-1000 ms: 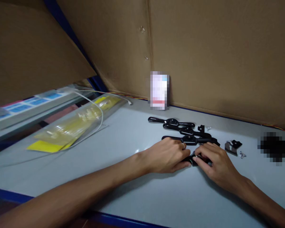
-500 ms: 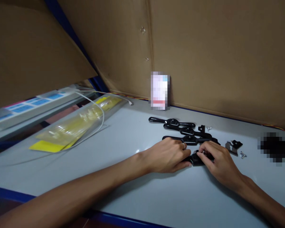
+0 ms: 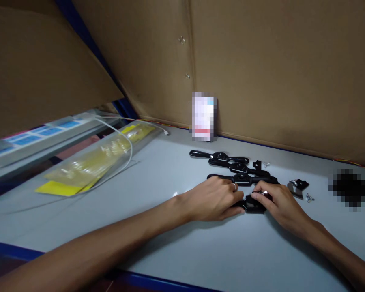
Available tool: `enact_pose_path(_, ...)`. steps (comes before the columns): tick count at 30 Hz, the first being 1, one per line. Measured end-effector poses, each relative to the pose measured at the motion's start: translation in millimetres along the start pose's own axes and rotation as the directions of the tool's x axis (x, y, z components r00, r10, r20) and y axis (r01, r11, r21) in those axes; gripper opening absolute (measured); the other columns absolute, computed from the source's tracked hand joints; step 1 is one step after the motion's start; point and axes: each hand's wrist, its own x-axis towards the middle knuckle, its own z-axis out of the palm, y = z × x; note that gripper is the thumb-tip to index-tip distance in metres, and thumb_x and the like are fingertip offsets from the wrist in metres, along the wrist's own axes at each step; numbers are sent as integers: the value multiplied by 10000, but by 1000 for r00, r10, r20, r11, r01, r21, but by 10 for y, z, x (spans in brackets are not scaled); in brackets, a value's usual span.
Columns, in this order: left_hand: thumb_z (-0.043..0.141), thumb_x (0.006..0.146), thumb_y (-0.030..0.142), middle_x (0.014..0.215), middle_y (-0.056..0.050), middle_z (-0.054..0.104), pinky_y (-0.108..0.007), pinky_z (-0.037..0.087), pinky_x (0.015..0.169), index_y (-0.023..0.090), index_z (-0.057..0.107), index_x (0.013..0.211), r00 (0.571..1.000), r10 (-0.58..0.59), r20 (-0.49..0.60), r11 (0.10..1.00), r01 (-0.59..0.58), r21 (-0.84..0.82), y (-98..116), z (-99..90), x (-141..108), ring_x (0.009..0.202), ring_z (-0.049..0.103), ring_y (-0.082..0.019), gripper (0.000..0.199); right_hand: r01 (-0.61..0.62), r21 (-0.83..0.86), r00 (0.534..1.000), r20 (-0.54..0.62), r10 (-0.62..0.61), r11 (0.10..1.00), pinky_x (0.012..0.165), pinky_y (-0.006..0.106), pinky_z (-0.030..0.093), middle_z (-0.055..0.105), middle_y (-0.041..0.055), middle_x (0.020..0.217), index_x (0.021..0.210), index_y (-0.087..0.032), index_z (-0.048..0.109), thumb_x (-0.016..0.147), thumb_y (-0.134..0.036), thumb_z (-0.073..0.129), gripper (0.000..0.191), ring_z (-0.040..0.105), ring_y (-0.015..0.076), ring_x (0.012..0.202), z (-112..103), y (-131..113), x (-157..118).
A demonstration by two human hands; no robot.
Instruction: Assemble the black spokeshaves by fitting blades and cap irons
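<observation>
Black tool (image 3: pixel 254 205) lies crosswise on pale desk (image 3: pixel 170 251)

Its long axis runs left to right across the person's view, nearly level, on the near side of three similar black tools. One handle points left and disappears under the left hand (image 3: pixel 217 198); the right end is hidden behind the right hand (image 3: pixel 280 202), so its direction cannot be read. The wider middle section shows between the hands.

The left fingers are closed over the left handle, with the thumb along its near side. The right thumb and index finger come close together at the middle section, beside a small shiny patch; whether they are clamped on the tool or on a small part cannot be told.

Beyond, the far tool (image 3: pixel 220 155), the second tool (image 3: pixel 239 166) and the third tool (image 3: pixel 242 179) lie in a staggered row, each slanting slightly, right end nearer the person. Just past the second tool's right end are a small black plate (image 3: pixel 257 164) and a silver winged screw (image 3: pixel 266 164). To the right of the right hand, a metal blade (image 3: pixel 296 191) lies beside another black plate (image 3: pixel 303 184), with silver winged hardware (image 3: pixel 310 198) near them.
</observation>
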Motion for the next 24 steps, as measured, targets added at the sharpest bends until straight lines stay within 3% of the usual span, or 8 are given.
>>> enact_pose_path(8,527,1018,458,754,-44,671,-325,336,517,174,629,895,1000,-2,-6,1000,2,-6,-13,29,-6,649,621,-198,326,-44,7,988,-151,45,999,614,302,387,633,-14,666,797,-233,563,987,-394,468,266,556,165,595,-86,39,28)
enact_pose_path(13,540,1014,454,780,-45,689,-333,323,516,177,637,898,1000,-8,25,1000,9,-21,-15,11,8,668,626,-197,316,-201,-156,925,-356,135,967,621,311,363,664,17,705,831,-234,591,973,-445,454,289,565,195,609,-352,347,121)
enact_pose_path(16,544,1014,442,779,-47,693,-339,310,514,177,643,894,999,-15,38,1000,16,-14,-8,-13,14,679,638,-202,307,-307,-329,928,-312,205,893,603,317,333,695,52,737,826,-232,617,960,-390,452,264,601,227,650,-412,567,164)
enact_pose_path(19,548,1012,434,776,-49,692,-346,305,515,176,646,890,999,-19,38,1000,20,-8,-1,-28,15,679,642,-206,302,-323,-390,934,-281,222,862,576,322,310,672,57,669,753,-233,633,950,-365,470,288,595,240,625,-402,668,179)
enact_pose_path(24,559,1005,432,770,-49,695,-342,307,515,171,646,884,1000,-9,12,1000,10,-17,5,-32,18,666,633,-198,301,-238,-424,937,-336,93,874,641,343,370,700,97,898,818,-220,697,951,-332,472,284,628,268,827,-379,496,146)
